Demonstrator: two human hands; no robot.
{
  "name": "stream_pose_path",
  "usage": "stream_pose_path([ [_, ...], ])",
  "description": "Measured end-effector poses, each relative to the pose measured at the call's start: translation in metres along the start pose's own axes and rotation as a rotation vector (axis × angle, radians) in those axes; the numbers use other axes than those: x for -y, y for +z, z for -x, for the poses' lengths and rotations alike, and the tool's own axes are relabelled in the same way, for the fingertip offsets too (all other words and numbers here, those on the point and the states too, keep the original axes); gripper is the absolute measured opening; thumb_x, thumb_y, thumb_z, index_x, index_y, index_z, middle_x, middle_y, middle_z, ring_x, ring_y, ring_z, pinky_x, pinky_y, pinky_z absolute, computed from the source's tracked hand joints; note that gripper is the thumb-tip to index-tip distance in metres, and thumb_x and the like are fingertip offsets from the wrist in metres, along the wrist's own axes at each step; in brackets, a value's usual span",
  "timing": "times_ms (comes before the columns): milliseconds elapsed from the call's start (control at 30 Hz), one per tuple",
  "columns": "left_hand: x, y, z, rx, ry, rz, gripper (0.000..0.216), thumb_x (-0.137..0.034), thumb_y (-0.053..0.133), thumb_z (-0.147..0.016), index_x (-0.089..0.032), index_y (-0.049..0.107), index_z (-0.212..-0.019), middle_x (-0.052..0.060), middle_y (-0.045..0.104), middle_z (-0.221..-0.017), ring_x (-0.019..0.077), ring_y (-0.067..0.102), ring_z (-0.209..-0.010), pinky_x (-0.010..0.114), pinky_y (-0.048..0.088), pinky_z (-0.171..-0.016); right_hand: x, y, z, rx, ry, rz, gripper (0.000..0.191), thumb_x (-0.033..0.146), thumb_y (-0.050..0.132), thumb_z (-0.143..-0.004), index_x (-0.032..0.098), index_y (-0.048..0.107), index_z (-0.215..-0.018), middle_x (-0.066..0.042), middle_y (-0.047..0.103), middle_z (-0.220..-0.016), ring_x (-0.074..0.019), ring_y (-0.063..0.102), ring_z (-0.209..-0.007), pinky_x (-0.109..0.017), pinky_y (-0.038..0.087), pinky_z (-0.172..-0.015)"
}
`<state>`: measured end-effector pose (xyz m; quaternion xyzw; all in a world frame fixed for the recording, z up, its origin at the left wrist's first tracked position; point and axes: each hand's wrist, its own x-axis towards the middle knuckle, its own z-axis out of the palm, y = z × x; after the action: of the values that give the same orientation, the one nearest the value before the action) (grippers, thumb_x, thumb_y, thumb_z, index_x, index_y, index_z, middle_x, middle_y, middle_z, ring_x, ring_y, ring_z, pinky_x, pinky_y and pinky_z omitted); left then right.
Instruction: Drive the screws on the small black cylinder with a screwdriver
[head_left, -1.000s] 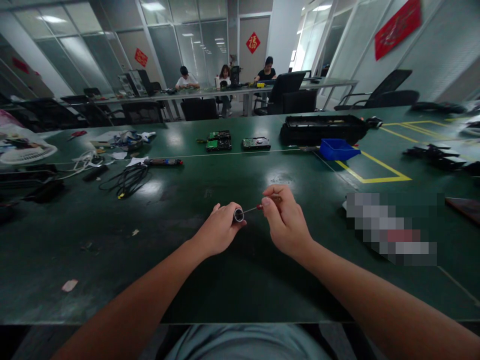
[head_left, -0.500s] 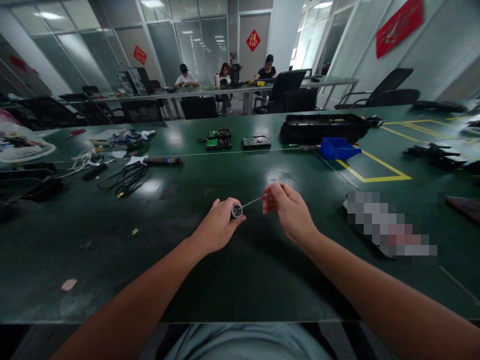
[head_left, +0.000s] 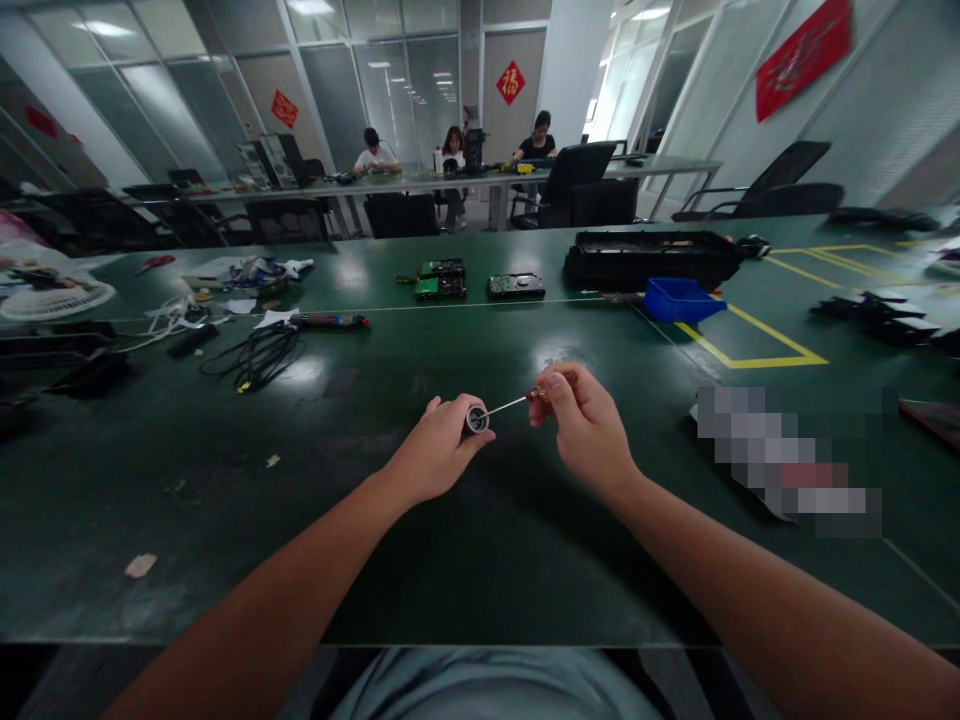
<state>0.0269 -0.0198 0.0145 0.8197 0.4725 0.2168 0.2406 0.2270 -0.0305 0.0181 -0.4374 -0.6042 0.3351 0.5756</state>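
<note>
Glossy green bench [head_left: 450, 570], glass-walled office. Left hand [head_left: 431, 455] clasps a dark cylinder [head_left: 476, 419]; right hand [head_left: 585, 430] pinches a thin screwdriver [head_left: 506, 406] at its end.

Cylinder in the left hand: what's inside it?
The thin shaft of the screwdriver in the right hand reaches into the open end of the cylinder. Its tip and the inside are too dark to see; the left hand covers the rest.
</note>
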Motion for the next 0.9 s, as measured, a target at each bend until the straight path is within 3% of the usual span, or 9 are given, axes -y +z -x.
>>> stream_pose_path([
  [167, 0.003, 0.000, 0.000, -0.012, -0.006, 0.007, 0.014, -0.033, 0.057, -0.094, -0.022, 0.054, -0.102, 0.001, 0.061, -0.092, 0.0234, 0.055, -0.094, 0.058, 0.028, -0.113, 0.008, -0.001, 0.003, 0.023, -0.071, 0.171, 0.021, 0.038, 0.047, -0.101, 0.021, 0.058, -0.093, 0.001, 0.064, -0.068, -0.0138, 0.062, -0.062, -0.030, 0.049, -0.062],
  [333, 0.007, 0.003, -0.002, 0.011, 0.005, -0.033, 0.014, -0.034, 0.058, -0.094, -0.023, 0.054, -0.101, 0.001, 0.063, -0.094, 0.0228, 0.056, -0.096, 0.060, 0.023, -0.115, 0.014, -0.003, 0.003, 0.000, -0.086, 0.341, 0.023, 0.040, 0.060, -0.094, 0.020, 0.061, -0.082, 0.002, 0.064, -0.060, -0.0133, 0.061, -0.053, -0.027, 0.045, -0.054],
  [500, 0.011, 0.007, -0.002, 0.015, 0.023, -0.082, 0.014, -0.032, 0.060, -0.093, -0.022, 0.054, -0.101, 0.001, 0.064, -0.096, 0.0229, 0.058, -0.098, 0.062, 0.021, -0.116, 0.012, -0.003, 0.004, 0.068, -0.090, 0.262, 0.016, 0.028, 0.049, -0.097, 0.020, 0.059, -0.106, -0.001, 0.069, -0.078, -0.0158, 0.068, -0.070, -0.030, 0.052, -0.066],
  [600, 0.012, 0.008, -0.002, 0.025, 0.034, -0.102, 0.014, -0.030, 0.061, -0.092, -0.022, 0.054, -0.101, 0.001, 0.064, -0.095, 0.0226, 0.058, -0.096, 0.060, 0.025, -0.114, 0.012, -0.003, 0.003, 0.120, -0.055, 0.243, 0.015, 0.027, 0.047, -0.097, 0.021, 0.060, -0.099, 0.000, 0.068, -0.076, -0.0158, 0.068, -0.070, -0.029, 0.051, -0.067],
  [733, 0.010, 0.008, -0.001, 0.035, 0.023, -0.089, 0.013, -0.030, 0.061, -0.092, -0.021, 0.054, -0.099, 0.003, 0.062, -0.095, 0.0232, 0.056, -0.093, 0.047, 0.044, -0.095, 0.013, -0.002, 0.004, 0.102, -0.054, 0.355, 0.028, 0.040, 0.047, -0.099, 0.021, 0.059, -0.081, 0.003, 0.058, -0.058, -0.0130, 0.057, -0.052, -0.027, 0.042, -0.054],
  [900, 0.012, 0.005, 0.000, 0.025, -0.024, -0.059, 0.012, -0.029, 0.059, -0.093, -0.021, 0.053, -0.098, 0.003, 0.060, -0.094, 0.0222, 0.057, -0.090, 0.035, 0.043, -0.075, 0.014, 0.000, 0.007, 0.142, -0.107, 0.435, 0.019, 0.033, 0.049, -0.099, 0.021, 0.059, -0.089, 0.003, 0.057, -0.062, -0.0128, 0.056, -0.054, -0.026, 0.039, -0.053],
])
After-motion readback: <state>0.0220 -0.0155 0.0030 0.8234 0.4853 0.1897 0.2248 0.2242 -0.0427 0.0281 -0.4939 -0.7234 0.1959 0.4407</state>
